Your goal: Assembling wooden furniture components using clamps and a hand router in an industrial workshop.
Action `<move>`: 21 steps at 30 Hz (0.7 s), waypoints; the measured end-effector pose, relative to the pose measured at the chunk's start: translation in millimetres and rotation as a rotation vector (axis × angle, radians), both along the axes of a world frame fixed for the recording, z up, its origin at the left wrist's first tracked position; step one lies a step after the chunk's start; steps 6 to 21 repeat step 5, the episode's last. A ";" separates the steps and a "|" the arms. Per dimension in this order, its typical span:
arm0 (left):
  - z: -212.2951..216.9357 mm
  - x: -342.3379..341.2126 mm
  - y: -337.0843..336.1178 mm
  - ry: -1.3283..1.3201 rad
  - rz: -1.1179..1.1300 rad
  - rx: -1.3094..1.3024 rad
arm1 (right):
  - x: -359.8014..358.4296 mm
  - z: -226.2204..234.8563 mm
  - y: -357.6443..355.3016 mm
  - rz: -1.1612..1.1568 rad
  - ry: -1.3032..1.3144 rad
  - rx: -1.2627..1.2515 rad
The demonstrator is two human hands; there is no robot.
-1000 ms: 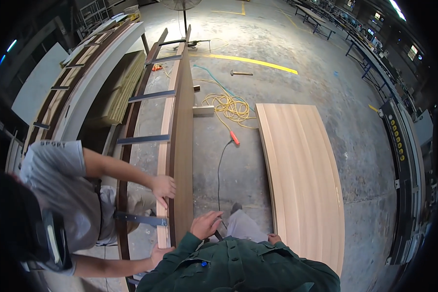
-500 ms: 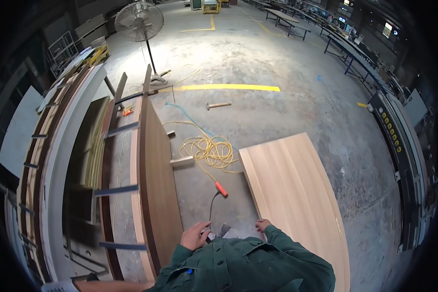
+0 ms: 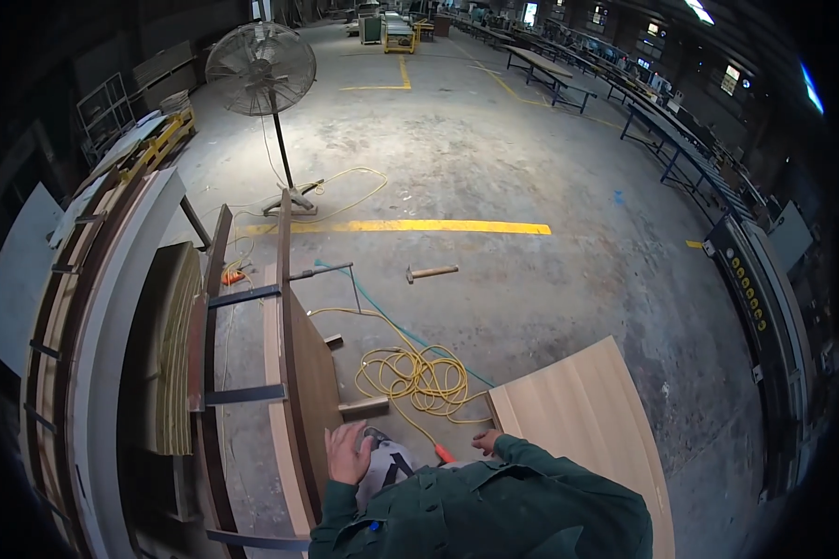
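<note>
My left hand (image 3: 348, 454) is raised beside the upright wooden panel (image 3: 309, 363) on the left, its fingers extended and nothing in it. Whether it touches the panel's face I cannot tell. My right hand (image 3: 486, 442) hangs near the left edge of a broad pale wooden panel (image 3: 578, 401), fingers loosely bent and slightly apart, with no object visible in it. Between my hands, an orange cable connector (image 3: 444, 454) is partly hidden by my body. It joins a coiled yellow cord (image 3: 418, 380) on the floor ahead.
Dark crossbars (image 3: 245, 394) link the left panel to a rail. A hammer (image 3: 433, 273) lies on the floor beyond the cord, near a teal hose (image 3: 382, 313). Ahead stands a pedestal fan (image 3: 261, 70). At right runs a dark machine with yellow buttons (image 3: 748, 289).
My view has tilted up, so the floor objects sit lower in the picture. My left hand has come up closer to the upright panel. The connector now shows nearer my body.
</note>
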State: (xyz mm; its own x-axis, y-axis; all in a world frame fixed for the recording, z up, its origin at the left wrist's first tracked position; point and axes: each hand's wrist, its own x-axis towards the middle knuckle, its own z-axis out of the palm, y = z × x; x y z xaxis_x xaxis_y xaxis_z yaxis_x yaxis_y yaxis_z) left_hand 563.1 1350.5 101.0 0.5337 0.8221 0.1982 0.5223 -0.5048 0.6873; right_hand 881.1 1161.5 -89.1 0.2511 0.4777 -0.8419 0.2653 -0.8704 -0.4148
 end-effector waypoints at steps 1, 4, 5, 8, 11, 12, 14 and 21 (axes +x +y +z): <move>8.6 6.4 25.5 0.001 -0.008 0.011 | 7.3 3.7 18.4 0.054 -0.017 -0.012; 28.2 17.3 102.6 0.028 -0.002 0.110 | 31.7 12.5 86.1 -0.005 -0.079 0.055; 36.8 21.5 127.1 0.002 0.015 0.135 | 36.3 30.1 114.0 0.040 -0.088 0.097; 36.8 21.5 127.1 0.002 0.015 0.135 | 36.3 30.1 114.0 0.040 -0.088 0.097; 36.8 21.5 127.1 0.002 0.015 0.135 | 36.3 30.1 114.0 0.040 -0.088 0.097; 36.8 21.5 127.1 0.002 0.015 0.135 | 36.3 30.1 114.0 0.040 -0.088 0.097; 36.8 21.5 127.1 0.002 0.015 0.135 | 36.3 30.1 114.0 0.040 -0.088 0.097; 36.8 21.5 127.1 0.002 0.015 0.135 | 36.3 30.1 114.0 0.040 -0.088 0.097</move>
